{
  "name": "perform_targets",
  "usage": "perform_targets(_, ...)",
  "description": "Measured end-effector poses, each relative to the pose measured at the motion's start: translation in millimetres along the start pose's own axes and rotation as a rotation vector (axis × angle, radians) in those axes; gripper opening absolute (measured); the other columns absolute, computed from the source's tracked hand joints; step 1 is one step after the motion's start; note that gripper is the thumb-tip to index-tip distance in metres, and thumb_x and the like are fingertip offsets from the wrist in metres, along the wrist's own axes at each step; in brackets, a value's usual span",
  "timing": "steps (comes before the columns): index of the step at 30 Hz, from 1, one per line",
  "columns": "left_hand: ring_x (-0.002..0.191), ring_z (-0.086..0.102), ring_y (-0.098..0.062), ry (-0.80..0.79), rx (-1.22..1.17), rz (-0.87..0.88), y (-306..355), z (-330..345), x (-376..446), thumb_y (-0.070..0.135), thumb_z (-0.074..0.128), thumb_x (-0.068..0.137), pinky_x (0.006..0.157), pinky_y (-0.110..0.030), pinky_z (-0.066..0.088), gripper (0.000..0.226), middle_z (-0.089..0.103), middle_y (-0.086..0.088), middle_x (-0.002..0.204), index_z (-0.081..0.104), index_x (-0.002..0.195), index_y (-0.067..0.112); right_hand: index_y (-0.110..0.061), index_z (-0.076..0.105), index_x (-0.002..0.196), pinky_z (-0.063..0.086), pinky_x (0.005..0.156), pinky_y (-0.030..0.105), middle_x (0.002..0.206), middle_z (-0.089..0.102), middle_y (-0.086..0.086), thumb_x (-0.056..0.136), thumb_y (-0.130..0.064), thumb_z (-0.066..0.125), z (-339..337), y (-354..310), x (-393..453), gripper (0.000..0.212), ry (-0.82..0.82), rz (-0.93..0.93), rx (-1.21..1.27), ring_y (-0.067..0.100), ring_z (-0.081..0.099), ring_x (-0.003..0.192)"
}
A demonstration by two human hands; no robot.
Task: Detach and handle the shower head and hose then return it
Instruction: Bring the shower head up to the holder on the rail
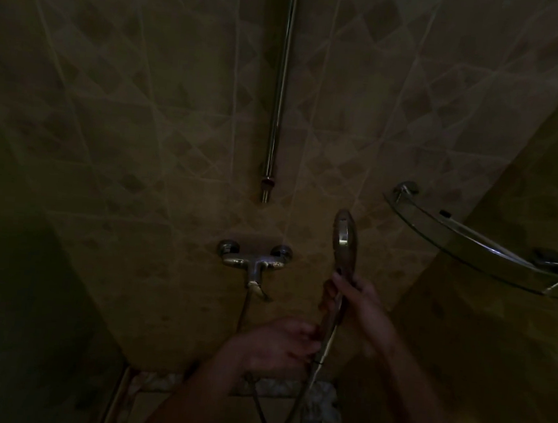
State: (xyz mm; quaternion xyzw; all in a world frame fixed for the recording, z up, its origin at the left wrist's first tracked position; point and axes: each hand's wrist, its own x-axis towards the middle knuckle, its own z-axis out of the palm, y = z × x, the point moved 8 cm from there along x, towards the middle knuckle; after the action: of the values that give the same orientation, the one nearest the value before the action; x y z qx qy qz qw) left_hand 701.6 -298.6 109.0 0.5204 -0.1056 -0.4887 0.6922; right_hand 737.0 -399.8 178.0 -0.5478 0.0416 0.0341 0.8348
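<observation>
Holding the shower head [345, 240] upright and off the wall, we are keeping it below and to the right of the riser rail [280, 86], its face turned sideways so only the rim catches the dim light. Our right hand [352, 302] is wrapped closed around the handle just under the head, probably so the head stays steady while the other hand works. Our left hand [279, 344] is sitting lower, its fingers curled at the joint where the hose [290, 414] meets the handle; whether they are actually pinching the hose is too dark to tell. From there the hose is drooping in a loop below both hands and climbing back toward the mixer tap [255, 260], which sits to the left of the head. A glass corner shelf [470, 241] is hanging well off to the right.
</observation>
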Motion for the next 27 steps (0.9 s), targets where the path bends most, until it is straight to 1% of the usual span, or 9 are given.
perform_targets(5, 0.077, 0.069, -0.012, 0.002, -0.049, 0.083, 18, -9, -6, -0.003, 0.05, 0.091, 0.075, -0.028, 0.057, 0.022, 0.072, 0.0, 0.084, 0.062, 0.105, 0.009, -0.011, 0.063, 0.082, 0.046, 0.064, 0.037, 0.07, 0.055, 0.005, 0.08, -0.028, 0.072, 20, -11, 16, 0.019, -0.087, 0.002, -0.013, 0.02, 0.052, 0.06)
perform_targets(7, 0.073, 0.07, -0.015, 0.056, -0.007, 0.139, 27, -18, -9, -0.001, 0.054, 0.089, 0.072, -0.029, 0.058, 0.018, 0.073, -0.001, 0.079, 0.066, 0.098, 0.01, -0.008, 0.069, 0.092, 0.047, 0.079, 0.045, 0.083, 0.063, 0.015, 0.077, -0.034, 0.072, 23, -20, 23, 0.03, -0.01, -0.019, -0.144, 0.029, 0.059, 0.076)
perform_targets(9, 0.071, 0.07, -0.017, 0.112, 0.004, 0.178, 36, -28, -12, -0.001, 0.057, 0.087, 0.07, -0.031, 0.057, 0.017, 0.073, -0.003, 0.077, 0.068, 0.092, 0.01, -0.013, 0.071, 0.096, 0.048, 0.085, 0.044, 0.096, 0.069, 0.017, 0.074, -0.043, 0.067, 30, -31, 28, 0.038, 0.07, -0.027, -0.312, 0.031, 0.064, 0.09)
perform_targets(12, 0.072, 0.07, -0.019, 0.148, 0.011, 0.211, 52, -36, -17, -0.001, 0.06, 0.084, 0.075, -0.035, 0.055, 0.013, 0.072, -0.007, 0.079, 0.067, 0.093, 0.007, -0.017, 0.072, 0.088, 0.055, 0.076, 0.034, 0.092, 0.074, 0.003, 0.077, -0.05, 0.065, 44, -51, 30, 0.036, 0.127, -0.047, -0.529, 0.016, 0.069, 0.088)
perform_targets(15, 0.076, 0.065, -0.026, 0.243, 0.045, 0.251, 78, -41, -19, -0.003, 0.062, 0.083, 0.075, -0.037, 0.054, 0.018, 0.067, -0.016, 0.087, 0.065, 0.1, 0.001, -0.011, 0.069, 0.085, 0.053, 0.07, 0.033, 0.076, 0.064, 0.0, 0.089, -0.033, 0.062, 56, -81, 29, 0.024, 0.197, -0.145, -0.651, 0.013, 0.062, 0.074)
perform_targets(20, 0.068, 0.064, -0.021, 0.319, 0.069, 0.341, 126, -26, -16, -0.007, 0.065, 0.08, 0.064, -0.03, 0.055, 0.02, 0.067, -0.012, 0.082, 0.064, 0.1, -0.004, 0.002, 0.066, 0.096, 0.055, 0.074, 0.037, 0.081, 0.064, 0.007, 0.092, -0.015, 0.059, 69, -129, 27, 0.018, 0.251, -0.275, -0.631, 0.016, 0.061, 0.077)
perform_targets(22, 0.065, 0.062, -0.02, 0.313, 0.058, 0.374, 147, -16, -8, -0.009, 0.065, 0.079, 0.062, -0.028, 0.055, 0.018, 0.068, -0.006, 0.075, 0.066, 0.094, 0.001, -0.002, 0.066, 0.092, 0.056, 0.073, 0.034, 0.081, 0.064, 0.007, 0.091, -0.012, 0.059, 67, -153, 30, 0.012, 0.255, -0.327, -0.638, 0.015, 0.062, 0.078)
perform_targets(25, 0.063, 0.065, -0.019, 0.3, 0.104, 0.435, 185, 2, 8, -0.006, 0.067, 0.078, 0.063, -0.029, 0.054, 0.02, 0.07, -0.002, 0.071, 0.067, 0.095, 0.004, -0.007, 0.066, 0.09, 0.056, 0.063, 0.021, 0.079, 0.065, 0.002, 0.092, -0.012, 0.058, 59, -197, 38, 0.009, 0.247, -0.388, -0.625, 0.012, 0.062, 0.075)
perform_targets(27, 0.063, 0.066, -0.018, 0.274, 0.134, 0.465, 212, 18, 19, -0.002, 0.069, 0.078, 0.061, -0.027, 0.056, 0.02, 0.069, -0.004, 0.076, 0.067, 0.096, 0.004, -0.01, 0.066, 0.092, 0.056, 0.066, 0.025, 0.083, 0.067, 0.004, 0.093, -0.012, 0.058, 53, -228, 45, 0.008, 0.235, -0.422, -0.605, 0.014, 0.063, 0.079)
